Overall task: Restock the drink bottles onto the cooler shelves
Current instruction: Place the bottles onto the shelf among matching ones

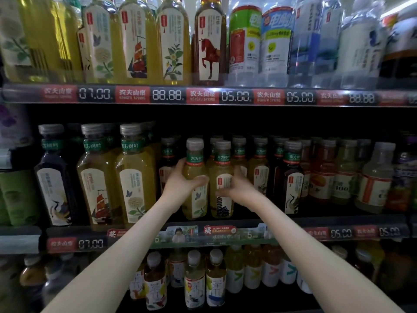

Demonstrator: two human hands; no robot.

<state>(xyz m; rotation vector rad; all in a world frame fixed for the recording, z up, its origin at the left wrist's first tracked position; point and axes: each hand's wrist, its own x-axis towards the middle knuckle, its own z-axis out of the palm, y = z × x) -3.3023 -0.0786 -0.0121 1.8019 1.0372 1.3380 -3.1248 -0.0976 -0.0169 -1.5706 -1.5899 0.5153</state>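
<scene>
The left hand (184, 180) clasped a yellow bottle (195, 177) on the middle shelf (225, 233), the right hand (239, 186) gripping its neighbour (222, 179) (labels wanted facing out, bases squared to the edge).

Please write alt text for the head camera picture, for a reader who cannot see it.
Two bare arms reach into a drinks cooler; the left hand grips a yellow tea bottle on the middle shelf, and the right hand rests on the yellow bottle beside it. Shelves above and below are packed with more bottles behind price strips.
</scene>
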